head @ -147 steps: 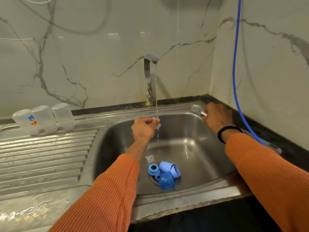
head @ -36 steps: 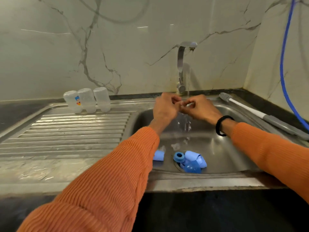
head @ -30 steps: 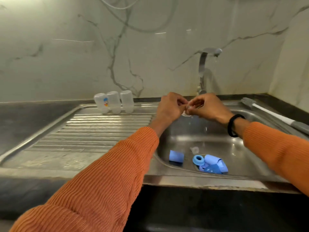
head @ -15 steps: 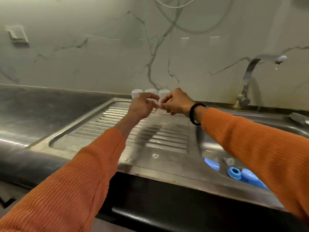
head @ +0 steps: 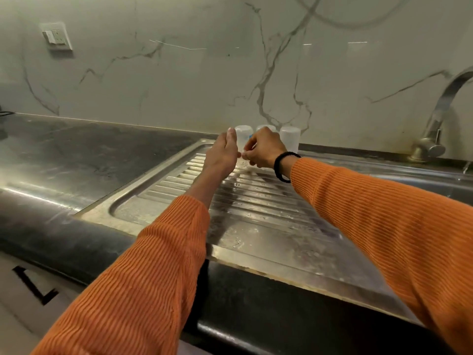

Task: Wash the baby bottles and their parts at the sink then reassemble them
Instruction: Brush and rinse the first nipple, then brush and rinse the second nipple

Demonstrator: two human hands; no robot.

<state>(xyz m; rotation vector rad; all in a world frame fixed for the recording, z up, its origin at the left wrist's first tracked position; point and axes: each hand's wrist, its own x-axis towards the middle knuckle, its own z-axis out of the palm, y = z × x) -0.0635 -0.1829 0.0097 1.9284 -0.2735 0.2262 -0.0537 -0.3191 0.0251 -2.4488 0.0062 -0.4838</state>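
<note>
Head: right hand (head: 263, 149) fingers curled before bottles (head: 289, 139).

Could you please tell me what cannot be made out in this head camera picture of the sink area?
- Whatever the right hand pinches: hidden by its fingers, blurred, too small.
- Middle bottle: mostly behind the right hand.
- Left bottle: print partly covered by both hands; left hand in front.
- Tap: spout cut off by the right edge.
- Sink basin: inside hidden by the right sleeve and the edge.
</note>
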